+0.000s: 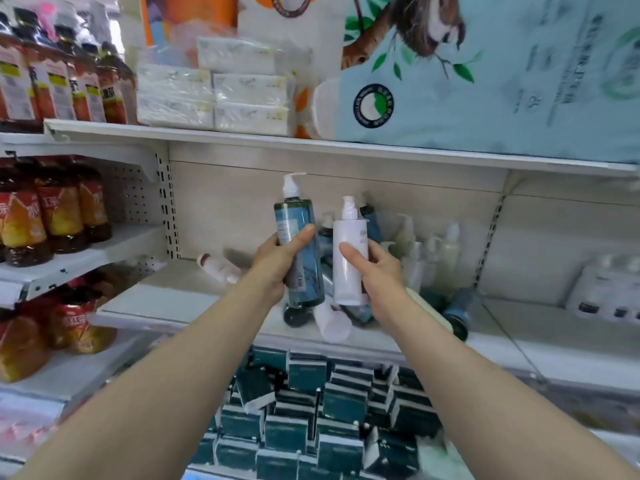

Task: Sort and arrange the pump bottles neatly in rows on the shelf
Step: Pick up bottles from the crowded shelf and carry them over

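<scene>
My left grip (277, 261) wraps a clear teal pump bottle (299, 244) with a white pump; my right grip (377, 268) wraps an opaque white pump bottle (348, 258), both upright above the shelf (173, 299) front edge.

Left hand (273, 268) grips teal bottle (300, 251); right hand (381, 271) grips white bottle (348, 258).

A blue pump bottle (300, 251) and a white pump bottle (348, 254) are held upright, others jumbled on the shelf (180, 299) behind.
</scene>
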